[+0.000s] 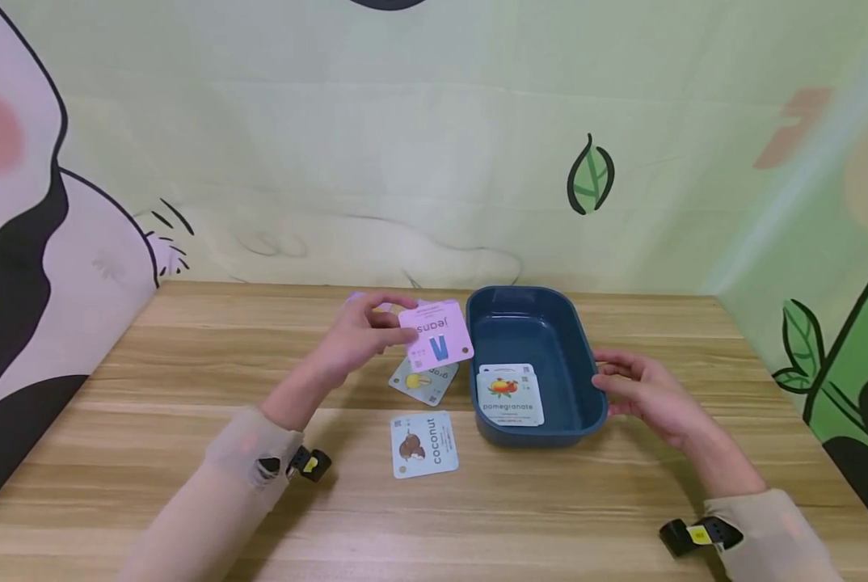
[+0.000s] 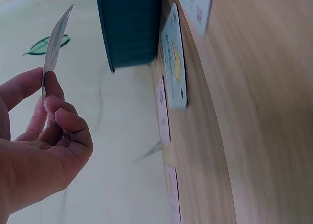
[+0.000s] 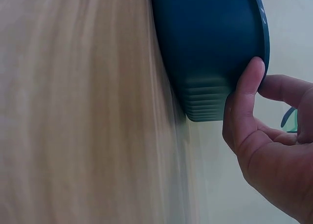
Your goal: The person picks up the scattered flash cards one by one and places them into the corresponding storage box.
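Between thumb and fingers, my left hand point(image 1: 354, 335) pinches a pink card point(image 1: 444, 333) reading "jeans", with blue trousers on it. It is held up beside the left rim of a dark blue plastic bin point(image 1: 550, 439). The left wrist view shows that card point(image 2: 57, 38) nearly edge-on above the table. My right hand point(image 1: 648, 392) grips the bin's right rim; in the right wrist view its thumb point(image 3: 250, 75) presses the outer wall while the fingers go over the rim. A pomegranate card point(image 1: 510, 400) lies in the bin's near left part, overlapping another card.
On the wooden table point(image 1: 332, 517), a coconut card point(image 1: 424, 444) lies left of the bin's near end. A pale blue card with yellow fruit point(image 1: 423, 381) is partly covered by the jeans card. Purple cards point(image 1: 357, 297) lie behind my left hand. A printed cloth backdrop point(image 1: 405, 162) stands behind the table.
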`<action>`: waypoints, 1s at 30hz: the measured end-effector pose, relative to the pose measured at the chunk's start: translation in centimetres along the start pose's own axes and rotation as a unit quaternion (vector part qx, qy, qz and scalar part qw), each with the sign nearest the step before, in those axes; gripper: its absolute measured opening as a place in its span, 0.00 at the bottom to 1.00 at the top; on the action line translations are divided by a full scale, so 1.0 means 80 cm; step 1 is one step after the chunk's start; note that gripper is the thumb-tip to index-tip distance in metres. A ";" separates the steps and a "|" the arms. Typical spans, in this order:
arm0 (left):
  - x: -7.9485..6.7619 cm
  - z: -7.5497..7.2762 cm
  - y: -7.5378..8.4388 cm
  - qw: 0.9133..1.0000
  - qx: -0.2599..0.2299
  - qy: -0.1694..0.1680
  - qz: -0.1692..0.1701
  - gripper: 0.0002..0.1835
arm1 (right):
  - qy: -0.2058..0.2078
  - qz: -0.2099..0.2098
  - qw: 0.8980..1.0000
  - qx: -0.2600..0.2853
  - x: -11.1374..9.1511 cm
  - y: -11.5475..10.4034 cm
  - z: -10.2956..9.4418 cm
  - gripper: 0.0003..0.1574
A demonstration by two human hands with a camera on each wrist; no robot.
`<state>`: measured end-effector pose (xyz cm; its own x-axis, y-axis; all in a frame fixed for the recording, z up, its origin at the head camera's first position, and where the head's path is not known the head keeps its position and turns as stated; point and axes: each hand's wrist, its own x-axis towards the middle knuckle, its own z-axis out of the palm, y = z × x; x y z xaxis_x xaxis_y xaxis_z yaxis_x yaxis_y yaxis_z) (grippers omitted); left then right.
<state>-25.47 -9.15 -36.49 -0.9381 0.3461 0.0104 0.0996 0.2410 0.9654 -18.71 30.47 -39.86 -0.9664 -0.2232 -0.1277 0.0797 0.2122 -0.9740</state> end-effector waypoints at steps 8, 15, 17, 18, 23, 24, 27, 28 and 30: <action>0.002 0.029 0.007 1.000 -0.005 -0.015 -0.016 0.19 | -0.001 0.000 1.000 -0.002 -0.001 0.000 -0.001 0.36; 0.010 0.048 0.013 0.999 -0.020 -0.031 0.000 0.19 | -0.002 -0.001 1.000 0.003 0.000 0.000 0.000 0.36; 0.013 0.054 0.014 0.999 -0.023 -0.037 0.011 0.19 | -0.002 -0.002 1.000 0.004 0.000 0.001 0.000 0.36; 0.014 0.058 0.014 0.999 -0.024 -0.039 0.017 0.19 | -0.002 -0.002 1.000 0.004 0.000 0.001 0.000 0.36; 0.024 0.076 0.009 0.998 -0.004 -0.050 0.033 0.19 | -0.003 -0.002 1.000 0.003 0.001 0.002 -0.001 0.35; 0.026 0.079 0.008 0.998 0.004 -0.052 0.033 0.19 | -0.003 -0.002 1.000 0.002 0.001 0.002 -0.001 0.35; 0.029 0.089 0.006 0.997 0.034 -0.059 0.041 0.18 | -0.004 -0.002 1.000 0.002 0.001 0.002 -0.001 0.36; 0.030 0.092 0.005 0.996 0.049 -0.060 0.047 0.18 | -0.004 -0.002 1.000 0.002 0.001 0.002 -0.001 0.36; 0.030 0.098 0.004 0.993 0.076 -0.065 0.060 0.18 | -0.003 -0.002 1.000 0.004 0.001 0.002 -0.001 0.36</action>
<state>-25.13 -1.15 -38.18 -0.8669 0.4921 0.0799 0.2659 0.3208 0.9091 -18.78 30.53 -40.02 -0.9649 -0.2304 -0.1256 0.0784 0.2035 -0.9759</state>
